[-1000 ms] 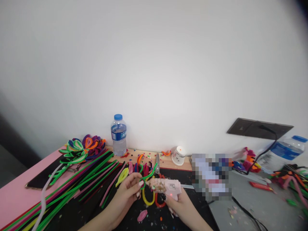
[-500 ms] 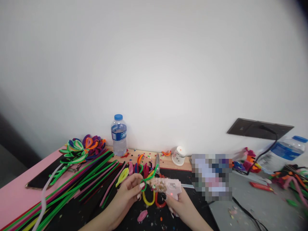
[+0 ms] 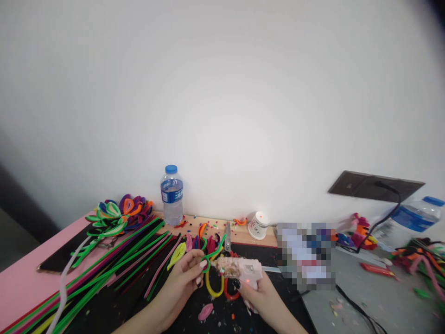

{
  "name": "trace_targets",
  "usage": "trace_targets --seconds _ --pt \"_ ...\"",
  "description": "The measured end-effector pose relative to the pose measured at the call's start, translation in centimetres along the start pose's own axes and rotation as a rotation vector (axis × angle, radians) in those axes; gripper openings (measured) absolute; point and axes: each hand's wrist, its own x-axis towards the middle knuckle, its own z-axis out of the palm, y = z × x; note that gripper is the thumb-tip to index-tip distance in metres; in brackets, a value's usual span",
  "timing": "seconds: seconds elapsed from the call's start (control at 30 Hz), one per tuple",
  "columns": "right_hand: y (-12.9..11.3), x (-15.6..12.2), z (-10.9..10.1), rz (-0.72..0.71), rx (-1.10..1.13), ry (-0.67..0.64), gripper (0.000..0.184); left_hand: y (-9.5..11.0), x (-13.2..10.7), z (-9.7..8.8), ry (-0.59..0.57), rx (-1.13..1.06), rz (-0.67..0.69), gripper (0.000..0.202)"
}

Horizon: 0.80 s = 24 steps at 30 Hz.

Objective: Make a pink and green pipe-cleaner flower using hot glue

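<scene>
My left hand (image 3: 186, 276) pinches a bent green pipe cleaner (image 3: 212, 253) just above the black mat. My right hand (image 3: 257, 294) grips a pink hot glue gun (image 3: 239, 268), whose glue-crusted nozzle touches the green piece right at my left fingertips. A yellow loop (image 3: 212, 288) and a red loop (image 3: 227, 293) of pipe cleaner lie under the gun.
Long green, pink and black pipe cleaners (image 3: 114, 266) fan out at the left beside folded flower shapes (image 3: 118, 211). A water bottle (image 3: 171, 195), scissors (image 3: 227, 236) and a paper cup (image 3: 257, 225) stand by the wall. Another bottle (image 3: 406, 220), a cable and scraps lie right.
The green pipe cleaner and the gun's nozzle have shifted very slightly between my fingers; both hands stay in the same spot.
</scene>
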Motion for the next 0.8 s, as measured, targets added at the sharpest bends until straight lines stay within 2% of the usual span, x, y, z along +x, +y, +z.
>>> trace_targets --seconds 0.37,0.53,0.8 --pt "0.2 -0.4 0.0 -0.094 -0.023 -0.021 0.045 0.4 0.0 0.2 0.025 -0.018 -0.006 0.029" --pt "-0.6 -0.5 0.1 -0.121 -0.045 -0.067 0.039 0.3 -0.2 0.3 0.026 -0.039 -0.013 0.029" --pt "-0.9 -0.4 0.2 -0.173 -0.067 -0.08 0.039 0.5 -0.1 0.4 0.054 -0.063 -0.03 0.033"
